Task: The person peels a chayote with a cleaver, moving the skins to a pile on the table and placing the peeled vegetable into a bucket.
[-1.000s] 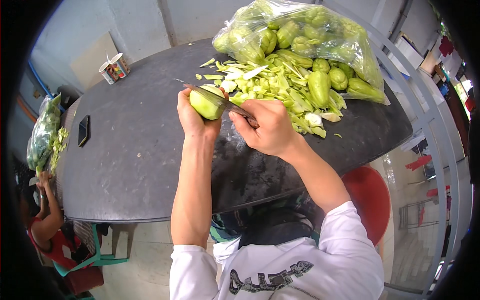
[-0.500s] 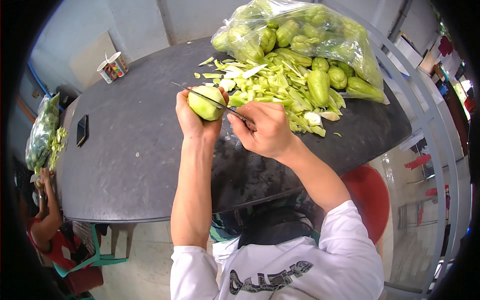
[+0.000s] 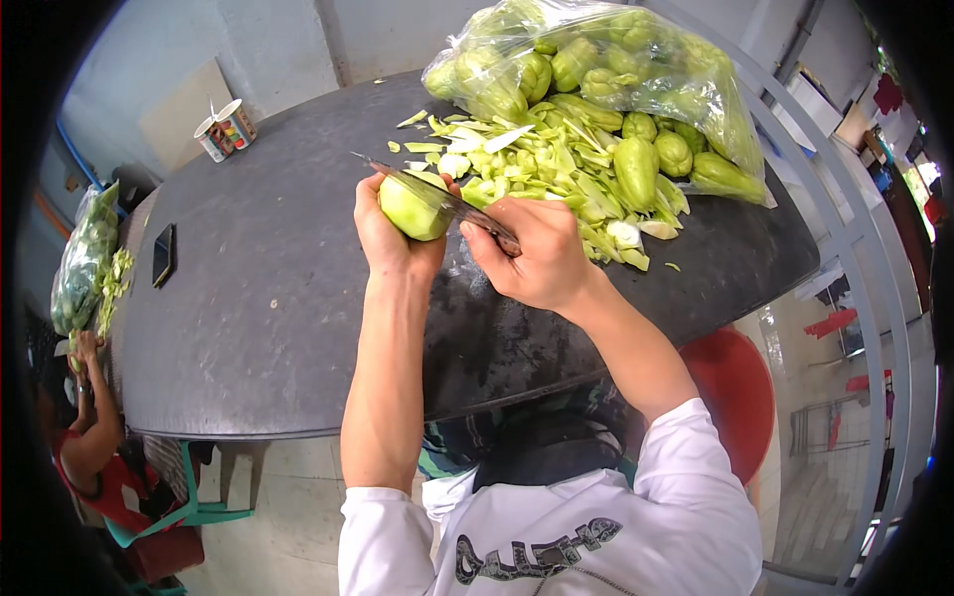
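Observation:
A pale green, peeled-looking chayote (image 3: 413,211) rests in my left hand (image 3: 390,246), whose fingers wrap round it from below and behind. My right hand (image 3: 537,253) grips the handle of a knife (image 3: 460,206). The blade slants up to the left across the upper face of the chayote, its tip sticking out past my left fingers. Beyond my hands a heap of green peelings (image 3: 542,179) lies on the dark table (image 3: 258,318). Whole chayotes (image 3: 636,171) sit at the right of that heap, in the mouth of a clear plastic bag (image 3: 596,62) holding several more.
Two paper cups (image 3: 225,131) stand at the table's far left, and a phone (image 3: 164,256) lies near its left edge. At the left another person (image 3: 94,427) handles green pieces beside a filled plastic bag (image 3: 84,263). A red stool (image 3: 730,392) and grey railing (image 3: 860,268) are at the right.
The knife's blade has turned, so more of its flat side shows over the chayote. Both hands have shifted slightly to the right, still holding the same things.

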`<action>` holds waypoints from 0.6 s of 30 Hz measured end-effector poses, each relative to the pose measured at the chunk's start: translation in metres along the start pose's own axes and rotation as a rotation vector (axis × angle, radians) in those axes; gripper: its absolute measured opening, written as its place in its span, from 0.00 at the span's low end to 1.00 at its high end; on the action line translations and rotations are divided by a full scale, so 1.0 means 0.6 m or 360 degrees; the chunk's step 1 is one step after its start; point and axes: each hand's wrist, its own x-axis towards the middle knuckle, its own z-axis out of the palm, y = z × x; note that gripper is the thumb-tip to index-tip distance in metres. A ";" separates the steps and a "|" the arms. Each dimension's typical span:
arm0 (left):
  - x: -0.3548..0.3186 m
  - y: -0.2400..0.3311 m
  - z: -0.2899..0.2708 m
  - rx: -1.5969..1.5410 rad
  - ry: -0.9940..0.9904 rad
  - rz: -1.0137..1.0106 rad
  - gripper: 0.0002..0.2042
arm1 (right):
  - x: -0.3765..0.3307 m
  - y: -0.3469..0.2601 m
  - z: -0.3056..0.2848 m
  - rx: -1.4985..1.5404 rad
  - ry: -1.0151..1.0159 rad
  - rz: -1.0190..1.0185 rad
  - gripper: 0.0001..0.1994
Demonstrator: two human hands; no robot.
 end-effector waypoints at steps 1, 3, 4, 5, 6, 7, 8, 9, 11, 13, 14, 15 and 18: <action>0.002 0.001 -0.004 -0.0003 0.0003 0.0006 0.12 | 0.001 -0.002 -0.001 -0.0002 -0.0034 0.0025 0.07; 0.011 0.002 -0.012 -0.0013 -0.0096 -0.0007 0.13 | 0.004 -0.007 -0.005 0.0002 -0.0070 0.0047 0.06; 0.014 0.002 -0.015 -0.0014 -0.0094 0.0000 0.13 | 0.006 -0.012 -0.010 -0.0020 -0.0084 0.0065 0.06; 0.016 0.002 -0.017 -0.0036 -0.0083 0.0051 0.13 | 0.007 -0.016 -0.014 -0.0041 -0.0098 0.0082 0.06; 0.018 0.001 -0.017 -0.0057 -0.0075 0.0093 0.13 | 0.008 -0.021 -0.018 -0.0042 -0.0098 0.0083 0.06; 0.018 0.002 -0.017 -0.0058 -0.0074 0.0092 0.13 | 0.008 -0.025 -0.022 -0.0007 -0.0071 0.0105 0.06; 0.019 0.005 -0.019 -0.0063 -0.0047 0.0080 0.13 | 0.008 -0.027 -0.023 0.0030 -0.0044 0.0128 0.07; 0.016 0.006 -0.014 -0.0066 -0.0020 0.0065 0.13 | 0.008 -0.026 -0.022 0.0030 -0.0044 0.0130 0.07; 0.003 0.003 -0.005 -0.0059 0.0001 0.0034 0.13 | 0.010 -0.022 -0.012 0.0015 -0.0044 0.0076 0.08; -0.001 -0.002 -0.001 -0.0054 0.0005 -0.0012 0.12 | 0.003 -0.010 0.001 -0.0001 -0.0016 0.0019 0.08; 0.003 -0.003 -0.007 -0.0040 0.0000 -0.0021 0.13 | -0.001 -0.006 0.003 -0.0008 0.0009 -0.0039 0.08; 0.005 0.001 -0.012 -0.0026 0.0006 -0.0016 0.13 | 0.000 -0.007 0.004 0.0013 -0.0003 -0.0031 0.07; 0.007 -0.001 -0.012 0.0016 -0.0080 0.0072 0.13 | 0.006 -0.019 -0.013 -0.0008 -0.0155 0.0152 0.05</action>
